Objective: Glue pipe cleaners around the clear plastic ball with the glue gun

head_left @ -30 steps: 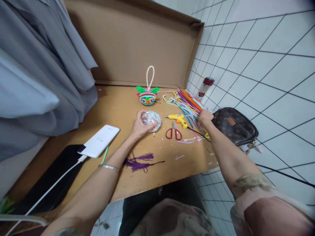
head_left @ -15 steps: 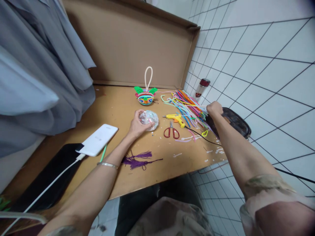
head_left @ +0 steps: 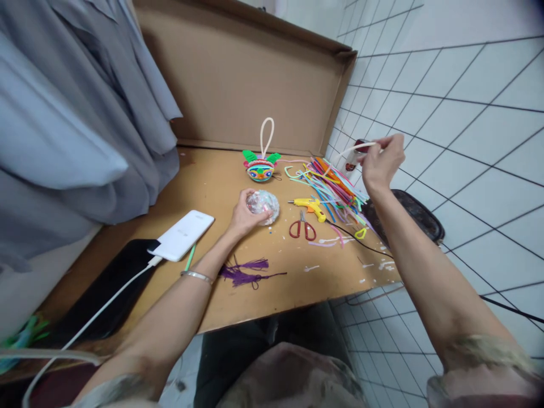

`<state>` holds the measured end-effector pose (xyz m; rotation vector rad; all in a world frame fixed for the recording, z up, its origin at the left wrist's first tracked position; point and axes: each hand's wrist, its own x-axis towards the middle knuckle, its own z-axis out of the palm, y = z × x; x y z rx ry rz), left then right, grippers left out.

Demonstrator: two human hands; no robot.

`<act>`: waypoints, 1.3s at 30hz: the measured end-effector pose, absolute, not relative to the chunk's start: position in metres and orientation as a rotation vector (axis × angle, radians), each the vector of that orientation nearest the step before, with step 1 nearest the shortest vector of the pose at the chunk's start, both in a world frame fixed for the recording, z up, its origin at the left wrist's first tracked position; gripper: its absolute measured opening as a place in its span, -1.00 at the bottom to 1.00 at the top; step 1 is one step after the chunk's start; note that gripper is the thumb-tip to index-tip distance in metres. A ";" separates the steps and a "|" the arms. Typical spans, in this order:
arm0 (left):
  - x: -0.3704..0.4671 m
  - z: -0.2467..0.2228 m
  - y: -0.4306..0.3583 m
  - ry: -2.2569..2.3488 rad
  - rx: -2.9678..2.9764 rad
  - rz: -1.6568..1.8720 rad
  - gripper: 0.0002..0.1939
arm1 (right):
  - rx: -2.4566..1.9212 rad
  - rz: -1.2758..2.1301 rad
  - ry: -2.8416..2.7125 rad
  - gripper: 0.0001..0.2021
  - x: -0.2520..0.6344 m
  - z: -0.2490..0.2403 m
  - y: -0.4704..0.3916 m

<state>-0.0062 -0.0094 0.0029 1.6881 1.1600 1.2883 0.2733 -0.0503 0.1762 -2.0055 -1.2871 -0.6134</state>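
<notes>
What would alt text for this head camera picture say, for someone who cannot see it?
A person's left hand holds a glittery ball on a wooden table, while the right hand lifts a white pipe cleaner above a colourful pipe cleaner pile. Nearby lie a yellow glue gun and red scissors.

left hand point(head_left: 243, 215) cupped, right hand point(head_left: 381, 161) raised, pinching.

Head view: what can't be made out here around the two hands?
- Sparkly ball: the left hand covers its near side; what its surface is made of is too small to tell.
- Pale pipe cleaner in the right hand: the fingers hide its held end.
- Dark bag: the right forearm crosses it, hiding its middle.
- Small bottle: partly behind the pipe cleaner; label unreadable.
</notes>
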 end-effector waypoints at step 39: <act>-0.007 -0.002 0.000 1.204 1.745 1.286 -0.25 | -2.360 -0.367 -1.651 -0.51 0.203 0.048 -0.038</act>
